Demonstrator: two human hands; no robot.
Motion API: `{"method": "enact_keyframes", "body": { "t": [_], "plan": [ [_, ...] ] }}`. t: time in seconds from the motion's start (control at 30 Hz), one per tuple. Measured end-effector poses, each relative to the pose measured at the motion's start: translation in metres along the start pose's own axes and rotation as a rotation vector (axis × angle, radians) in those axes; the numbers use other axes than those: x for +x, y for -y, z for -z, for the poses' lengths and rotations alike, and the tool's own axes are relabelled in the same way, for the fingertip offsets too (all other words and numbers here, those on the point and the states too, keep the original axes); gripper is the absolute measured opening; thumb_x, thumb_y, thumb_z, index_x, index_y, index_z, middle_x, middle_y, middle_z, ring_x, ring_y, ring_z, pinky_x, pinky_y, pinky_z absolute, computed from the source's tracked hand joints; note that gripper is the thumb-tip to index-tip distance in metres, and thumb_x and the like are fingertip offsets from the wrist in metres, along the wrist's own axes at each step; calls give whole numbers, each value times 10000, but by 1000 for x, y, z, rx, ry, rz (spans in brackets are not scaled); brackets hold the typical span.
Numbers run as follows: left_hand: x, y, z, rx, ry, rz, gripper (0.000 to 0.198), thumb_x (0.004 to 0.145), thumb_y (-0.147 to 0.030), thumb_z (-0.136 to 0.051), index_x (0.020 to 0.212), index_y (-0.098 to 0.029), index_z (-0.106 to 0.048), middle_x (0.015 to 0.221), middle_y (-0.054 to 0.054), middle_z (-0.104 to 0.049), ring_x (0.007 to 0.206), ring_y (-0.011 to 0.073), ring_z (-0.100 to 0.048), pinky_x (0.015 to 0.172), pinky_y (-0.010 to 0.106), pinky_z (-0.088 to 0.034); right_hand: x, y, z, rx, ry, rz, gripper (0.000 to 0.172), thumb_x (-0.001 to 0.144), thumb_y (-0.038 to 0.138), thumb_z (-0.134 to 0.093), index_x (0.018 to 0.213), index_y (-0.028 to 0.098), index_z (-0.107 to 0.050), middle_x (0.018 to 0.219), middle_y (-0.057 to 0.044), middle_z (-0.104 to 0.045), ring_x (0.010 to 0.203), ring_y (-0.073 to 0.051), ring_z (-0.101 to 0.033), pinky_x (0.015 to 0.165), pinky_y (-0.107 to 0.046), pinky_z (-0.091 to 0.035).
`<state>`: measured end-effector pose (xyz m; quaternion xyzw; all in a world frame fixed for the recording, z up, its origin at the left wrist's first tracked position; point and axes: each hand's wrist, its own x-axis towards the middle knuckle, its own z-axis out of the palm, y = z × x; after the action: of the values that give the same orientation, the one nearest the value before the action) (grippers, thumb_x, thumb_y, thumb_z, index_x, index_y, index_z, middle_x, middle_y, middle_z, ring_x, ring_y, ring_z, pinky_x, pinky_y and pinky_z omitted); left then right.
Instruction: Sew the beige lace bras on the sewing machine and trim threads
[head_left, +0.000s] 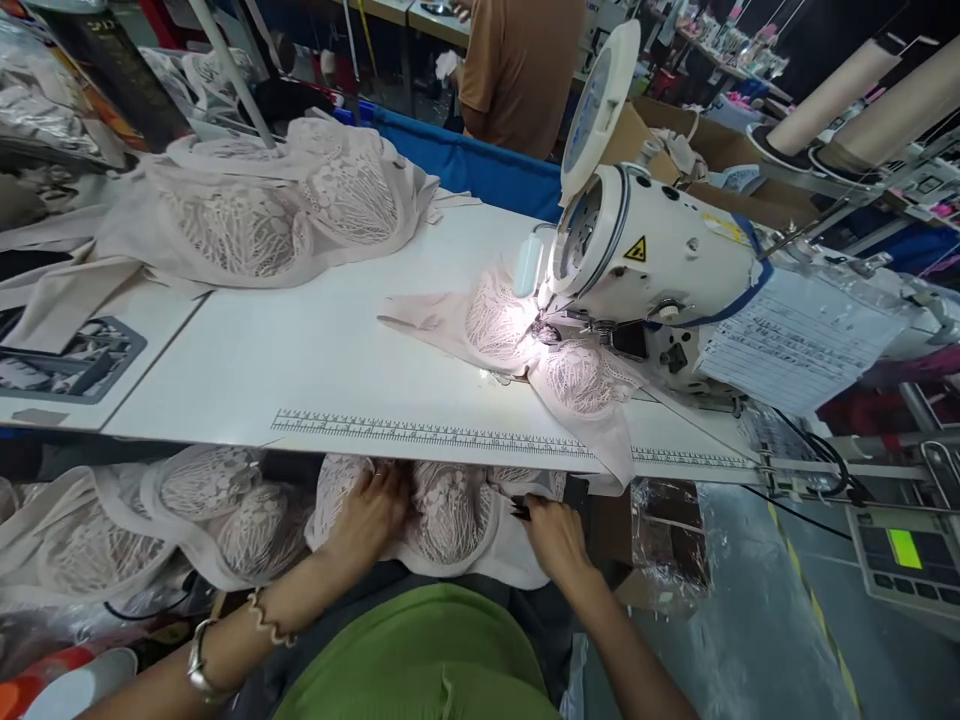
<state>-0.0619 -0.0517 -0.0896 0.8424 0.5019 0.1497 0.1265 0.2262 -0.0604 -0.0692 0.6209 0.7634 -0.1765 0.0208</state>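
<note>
Below the table's front edge, a pale pink lace bra (450, 520) lies across my lap. My left hand (379, 505) is closed on its lace between the cups, the fingertips partly hidden under the table edge. At the bra's right side, my right hand (556, 535) is closed around a small black tool (519, 508), too little of which shows to name for certain. Another pale pink bra (577, 378) lies under the needle of the lit sewing machine (652, 245), one wing hanging over the front edge.
Stacked bras (247, 225) cover the table's back left, and more bras (217, 510) hang below its left front. A printed ruler (420, 432) runs along the white tabletop (330, 350). Thread cones (836, 95) stand at the back right. Another person (525, 70) is beyond the blue cloth.
</note>
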Motion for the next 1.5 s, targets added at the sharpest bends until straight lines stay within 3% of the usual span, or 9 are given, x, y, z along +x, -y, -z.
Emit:
{"method": "enact_keyframes", "body": {
  "t": [0.07,0.2,0.27,0.33,0.4,0.53,0.9,1.27,1.5],
  "plan": [
    [3,-11,8,76,-80,-133,374,914,7,-341,969,-83,-700,957,226,-712,876,322,-659,762,444,-499,-2,-4,6,-28,-42,58,188,894,66,-555,913,139,-728,886,-162,-749,864,-276,-714,690,-323,-525],
    [47,-28,50,32,-141,-765,254,962,-43,-443,1023,-142,-669,905,100,-692,778,216,-598,707,347,-502,9,-14,45,-4,-222,405,210,987,200,-537,993,194,-748,727,-72,-703,769,-222,-683,711,-318,-514],
    [91,-29,68,-38,-134,-774,162,995,-108,-497,969,-150,-651,926,83,-691,818,215,-586,750,357,-509,29,-20,77,-2,-443,542,218,1009,206,-527,1073,213,-736,707,-50,-679,743,-203,-667,670,-296,-489],
    [140,-25,78,-77,-202,-650,200,1029,-115,-439,1138,-112,-607,1143,135,-682,1079,261,-576,903,397,-516,59,-28,110,-64,-614,409,240,1002,179,-506,1084,213,-729,776,-56,-696,750,-192,-659,637,-274,-471],
    [185,-18,80,-94,-188,-623,274,1035,-95,-370,1257,-67,-527,1273,185,-624,1152,262,-546,956,407,-504,95,-35,138,-164,-629,205,283,977,203,-499,1169,180,-706,952,-109,-728,908,-249,-680,699,-305,-499],
    [238,-3,76,-82,39,-656,235,975,-34,-377,1043,-113,-588,1003,127,-662,848,201,-564,784,329,-493,157,-52,164,-241,-487,5,287,959,363,-537,1005,182,-755,831,-119,-733,854,-301,-685,756,-372,-527],
    [245,-3,73,239,39,-739,186,782,33,-530,853,-130,-588,901,102,-610,747,210,-487,630,325,-360,182,-83,165,-357,-282,169,266,985,310,-523,1120,169,-705,978,-174,-766,1025,-343,-684,943,-457,-531],
    [237,2,62,194,-43,-619,455,907,3,-454,1343,-112,-510,1307,167,-633,1005,263,-613,766,360,-396,177,-90,145,-409,-384,164,265,975,256,-512,1064,153,-740,1010,-169,-770,980,-332,-699,942,-466,-525],
    [242,2,63,257,-81,-666,367,904,-9,-432,1241,-67,-565,1202,182,-661,876,255,-598,691,359,-364,168,-72,153,-160,-235,438,489,917,86,-437,1302,262,-682,1025,-28,-781,961,-200,-704,973,-333,-523]
  ]
}}
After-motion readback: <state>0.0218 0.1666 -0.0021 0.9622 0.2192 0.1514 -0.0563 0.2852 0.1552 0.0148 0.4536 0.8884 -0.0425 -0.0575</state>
